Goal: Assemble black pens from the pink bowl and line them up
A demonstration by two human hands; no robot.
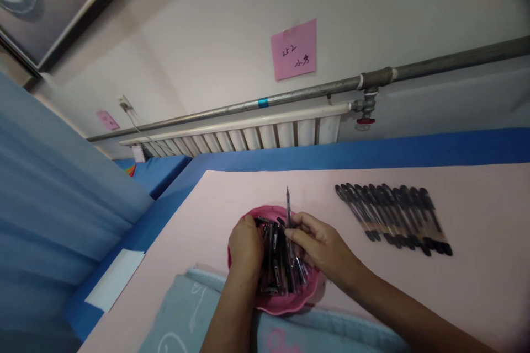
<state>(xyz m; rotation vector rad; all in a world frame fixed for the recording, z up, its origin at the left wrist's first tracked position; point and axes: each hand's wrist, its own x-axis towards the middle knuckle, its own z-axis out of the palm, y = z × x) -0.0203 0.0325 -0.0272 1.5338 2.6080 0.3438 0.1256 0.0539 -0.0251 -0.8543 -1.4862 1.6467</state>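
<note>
A pink scallop-edged basket (290, 309) sits on the table in front of me, filled with loose black and clear pen parts (275, 259). My right hand (317, 240) is at the basket's right side, thumb and fingers pinching a slim pen refill (289, 207), its pointed tip upward. Inside the left rim rests my left hand (246, 245), back toward me and fingers bent down among the parts; the fingertips are hidden. To the right, several black-capped clear pens (391, 218) lie side by side in a slanting row.
Pale pink covering (186, 231) lies over the blue table (372, 151). A folded light-blue cloth (190, 309) is at the near edge, under my forearms. White paper (116, 278) lies at left beside a blue curtain (49, 204). A radiator (269, 135) and pipe run along the wall behind.
</note>
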